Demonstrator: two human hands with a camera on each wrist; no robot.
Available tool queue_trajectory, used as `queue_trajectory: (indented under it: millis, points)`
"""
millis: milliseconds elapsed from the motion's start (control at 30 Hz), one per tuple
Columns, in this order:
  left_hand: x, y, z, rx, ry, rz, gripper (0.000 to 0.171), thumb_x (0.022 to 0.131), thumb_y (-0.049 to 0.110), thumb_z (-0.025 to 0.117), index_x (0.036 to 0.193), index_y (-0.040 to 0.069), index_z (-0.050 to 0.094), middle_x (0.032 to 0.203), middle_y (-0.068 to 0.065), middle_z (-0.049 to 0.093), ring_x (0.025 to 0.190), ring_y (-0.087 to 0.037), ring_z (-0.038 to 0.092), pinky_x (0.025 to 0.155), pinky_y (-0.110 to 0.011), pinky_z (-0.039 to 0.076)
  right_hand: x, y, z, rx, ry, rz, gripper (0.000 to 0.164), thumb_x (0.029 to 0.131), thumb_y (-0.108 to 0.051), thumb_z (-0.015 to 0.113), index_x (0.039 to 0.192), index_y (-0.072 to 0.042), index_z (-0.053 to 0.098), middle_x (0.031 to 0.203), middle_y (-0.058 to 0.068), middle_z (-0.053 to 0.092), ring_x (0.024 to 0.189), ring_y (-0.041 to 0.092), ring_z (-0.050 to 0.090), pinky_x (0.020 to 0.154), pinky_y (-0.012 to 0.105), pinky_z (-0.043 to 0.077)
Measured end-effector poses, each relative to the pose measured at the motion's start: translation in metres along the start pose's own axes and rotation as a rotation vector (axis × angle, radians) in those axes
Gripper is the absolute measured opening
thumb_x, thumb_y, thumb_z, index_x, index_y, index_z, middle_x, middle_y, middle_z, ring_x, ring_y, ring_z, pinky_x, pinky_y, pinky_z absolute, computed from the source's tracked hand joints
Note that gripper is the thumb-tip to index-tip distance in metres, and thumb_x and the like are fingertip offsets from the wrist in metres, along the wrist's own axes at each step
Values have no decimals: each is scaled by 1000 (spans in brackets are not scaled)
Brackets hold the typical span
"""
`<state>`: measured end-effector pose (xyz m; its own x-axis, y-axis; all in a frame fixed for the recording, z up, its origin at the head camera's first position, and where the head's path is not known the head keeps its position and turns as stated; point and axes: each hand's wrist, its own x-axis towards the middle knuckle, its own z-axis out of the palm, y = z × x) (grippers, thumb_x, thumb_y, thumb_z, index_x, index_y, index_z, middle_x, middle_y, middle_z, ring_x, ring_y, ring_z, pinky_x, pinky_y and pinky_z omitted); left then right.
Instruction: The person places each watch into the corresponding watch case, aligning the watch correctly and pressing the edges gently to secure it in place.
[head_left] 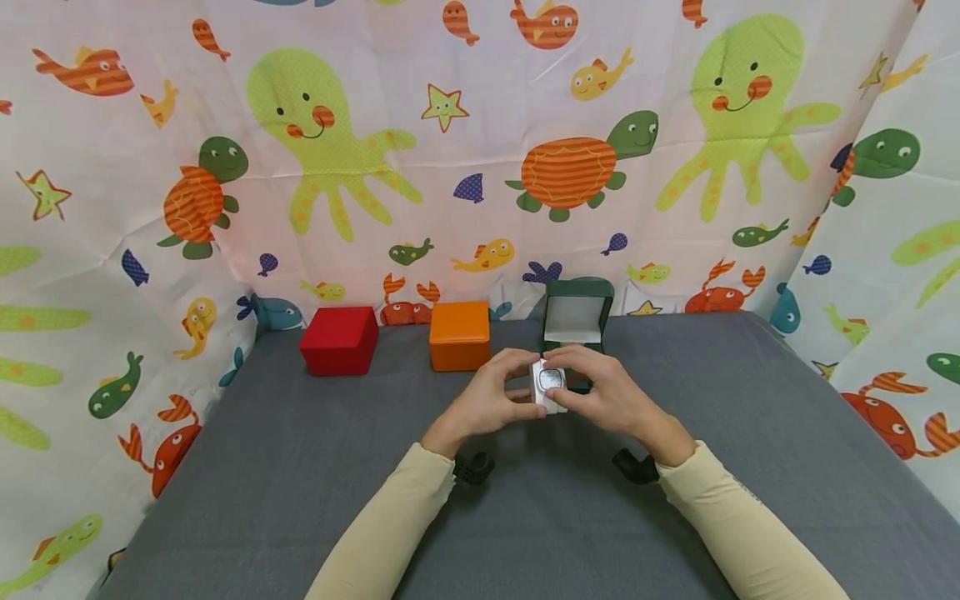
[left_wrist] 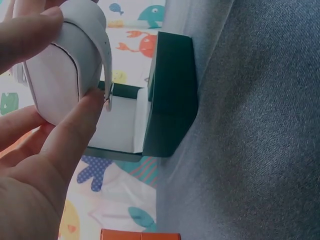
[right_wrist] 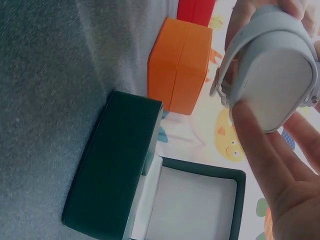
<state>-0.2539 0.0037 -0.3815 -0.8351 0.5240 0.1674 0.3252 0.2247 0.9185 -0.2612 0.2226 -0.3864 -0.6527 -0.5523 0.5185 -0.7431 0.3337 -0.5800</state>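
Both hands hold a wristwatch (head_left: 552, 379) whose white strap (right_wrist: 272, 31) wraps round a white watch cushion (right_wrist: 276, 86). The left hand (head_left: 491, 398) grips it from the left side, thumb below and fingers above. From the other side the right hand (head_left: 603, 393) grips it too, its thumb near the round dial. In the left wrist view a metal buckle (left_wrist: 109, 97) hangs at the strap's end. Just behind the hands stands a dark green watch box (right_wrist: 112, 165) with its lid raised, showing a pale lining (head_left: 572, 317); the hands partly hide it in the head view.
An orange box (head_left: 460, 336) and a red box (head_left: 339, 342), both closed, stand left of the green one at the back of the grey cloth-covered table (head_left: 247, 500). Behind them hangs a sea-animal printed curtain (head_left: 465, 108).
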Motion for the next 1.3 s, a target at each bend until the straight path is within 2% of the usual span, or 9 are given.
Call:
queue_trajectory:
  millis: [67, 133, 267, 500, 667, 833, 933, 1167, 1300]
  points:
    - [3, -10, 1, 19, 3, 14, 69, 77, 0, 77, 139, 4, 46, 136, -11, 42, 128, -30, 45, 93, -40, 49, 0, 0, 1, 3, 23, 0, 36, 83, -13, 75, 117, -7, 66, 124, 9, 60, 106, 21, 58, 74, 41, 56]
    - [4, -14, 2, 32, 12, 30, 69, 77, 2, 78, 139, 7, 47, 135, -8, 43, 127, -28, 46, 92, -37, 49, 0, 0, 1, 11, 38, 8, 35, 83, -13, 75, 116, -7, 66, 123, 8, 61, 104, 20, 59, 72, 44, 56]
    - [3, -13, 2, 50, 29, 44, 68, 76, 3, 79, 137, 7, 49, 133, -5, 44, 125, -24, 48, 90, -33, 50, 0, 1, 1, 2, 52, 21, 34, 83, -11, 74, 116, -8, 66, 122, 9, 62, 101, 21, 60, 71, 44, 57]
    - [3, -12, 5, 41, 56, 46, 65, 75, 4, 80, 134, 8, 51, 129, -2, 46, 121, -22, 52, 90, -35, 51, 1, 1, -1, 20, 72, 17, 39, 80, -11, 78, 117, -10, 66, 118, 6, 64, 97, 20, 61, 71, 39, 57]
    - [3, -13, 5, 22, 67, 49, 67, 75, 3, 80, 134, 8, 51, 129, -3, 45, 122, -24, 51, 90, -34, 50, 2, 2, 0, -14, 33, 26, 43, 80, -16, 78, 120, -10, 64, 121, 5, 62, 99, 17, 59, 75, 33, 56]
    - [4, -14, 4, 8, 80, 86, 69, 75, 1, 80, 136, 8, 49, 132, -5, 44, 124, -23, 49, 92, -37, 49, 1, 5, -5, -34, -47, 70, 58, 80, -28, 78, 131, -11, 55, 130, 2, 55, 110, 17, 53, 88, 46, 50]
    - [5, -14, 3, -3, 94, 81, 71, 75, -1, 79, 137, 6, 47, 132, -5, 43, 124, -21, 49, 93, -37, 49, 0, 8, -9, -28, -107, 114, 68, 79, -33, 79, 136, -14, 49, 135, 0, 49, 115, 17, 49, 94, 49, 46]
    - [10, -18, 4, -32, 80, 50, 72, 75, -7, 76, 139, 1, 43, 135, -14, 41, 127, -30, 45, 96, -45, 46, -1, 15, -14, -12, -141, 135, 67, 77, -33, 81, 135, -19, 49, 130, -4, 51, 114, 16, 53, 95, 46, 46]
    - [15, -22, 7, 11, 71, 48, 68, 77, -6, 75, 137, 2, 44, 134, -14, 41, 126, -31, 46, 97, -45, 45, -1, 20, -16, 0, -146, 141, 66, 76, -30, 81, 134, -16, 51, 128, -3, 53, 114, 16, 53, 96, 45, 46]
